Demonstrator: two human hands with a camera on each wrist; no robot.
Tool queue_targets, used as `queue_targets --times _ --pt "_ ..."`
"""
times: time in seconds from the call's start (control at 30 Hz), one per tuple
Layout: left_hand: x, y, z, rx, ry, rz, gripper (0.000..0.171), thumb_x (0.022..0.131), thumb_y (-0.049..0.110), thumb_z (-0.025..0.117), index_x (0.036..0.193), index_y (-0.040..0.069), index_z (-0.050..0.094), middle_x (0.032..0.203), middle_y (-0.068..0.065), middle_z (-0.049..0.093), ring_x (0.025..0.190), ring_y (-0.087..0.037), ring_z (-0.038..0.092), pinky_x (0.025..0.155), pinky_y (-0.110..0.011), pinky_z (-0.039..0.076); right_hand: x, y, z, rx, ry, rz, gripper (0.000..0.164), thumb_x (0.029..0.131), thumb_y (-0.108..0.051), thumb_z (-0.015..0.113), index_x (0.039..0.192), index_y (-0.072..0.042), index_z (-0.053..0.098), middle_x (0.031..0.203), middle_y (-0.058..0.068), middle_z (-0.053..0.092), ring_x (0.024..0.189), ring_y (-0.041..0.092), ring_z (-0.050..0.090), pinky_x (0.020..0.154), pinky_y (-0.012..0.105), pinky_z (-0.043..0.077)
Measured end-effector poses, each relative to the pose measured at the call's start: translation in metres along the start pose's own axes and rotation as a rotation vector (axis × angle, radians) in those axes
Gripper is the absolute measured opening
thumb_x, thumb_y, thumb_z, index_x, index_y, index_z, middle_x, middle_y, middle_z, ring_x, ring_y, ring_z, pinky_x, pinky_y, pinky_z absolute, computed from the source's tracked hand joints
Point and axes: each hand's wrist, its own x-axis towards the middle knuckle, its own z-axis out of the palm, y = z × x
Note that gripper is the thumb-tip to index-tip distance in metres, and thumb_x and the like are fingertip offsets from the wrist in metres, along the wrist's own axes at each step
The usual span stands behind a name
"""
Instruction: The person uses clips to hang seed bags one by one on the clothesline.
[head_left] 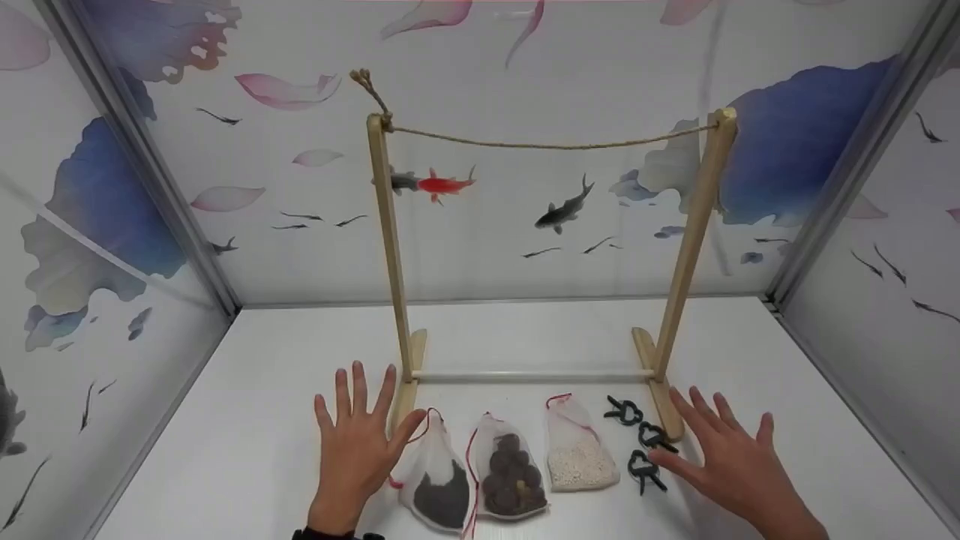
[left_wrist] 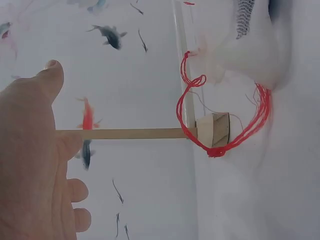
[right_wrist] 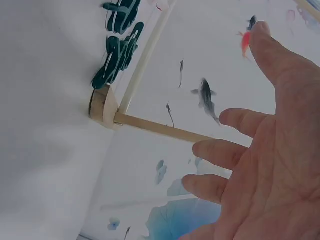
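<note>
My left hand [head_left: 358, 446] is spread with straight fingers beside a mesh bag of dark grains [head_left: 442, 495], holding nothing. My right hand [head_left: 739, 465] is likewise spread out, its thumb over the dark green clips [head_left: 643, 466] on the table. Between the hands lie a mesh bag of brown round lumps [head_left: 514, 480] and a mesh bag of pale grains [head_left: 583, 465]. Each bag has a red drawstring; one red drawstring [left_wrist: 216, 151] shows close up in the left wrist view. The right wrist view shows an empty palm and the clips [right_wrist: 120, 50].
Behind the bags stands a wooden frame with two posts [head_left: 388, 247], a low white crossbar [head_left: 532, 375] and flat feet [head_left: 667, 409]. A sagging twine [head_left: 555, 146] joins the post tops. Printed walls with fish and petals enclose the white table [head_left: 247, 420].
</note>
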Motion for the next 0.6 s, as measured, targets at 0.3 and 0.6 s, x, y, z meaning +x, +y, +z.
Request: queue_targets --times 0.3,0.6 --pt "0.0 0.011 0.0 -0.022 -0.076 -0.014 0.082 0.094 0.071 0.049 0.156 0.019 0.042 0.162 -0.027 0.025 0.15 -0.046 0.017 0.112 -0.073 0.013 0.003 -0.013 0.008 0.075 -0.062 0.027 0.087 0.075 -0.075 0.071 0.127 -0.006 0.065 0.11 0.019 0.071 0.092 0.036 0.068 0.073 0.057 0.055" --pt "0.0 0.036 0.001 -0.235 -0.218 -0.015 0.08 0.098 0.066 0.047 0.159 0.016 0.036 0.164 -0.025 0.019 0.152 -0.044 0.01 0.112 -0.073 0.007 0.008 -0.014 0.016 0.11 -0.218 0.129 0.062 0.071 -0.068 0.08 0.094 -0.012 0.067 0.079 -0.002 0.062 0.066 0.015 0.053 0.058 0.036 0.049"
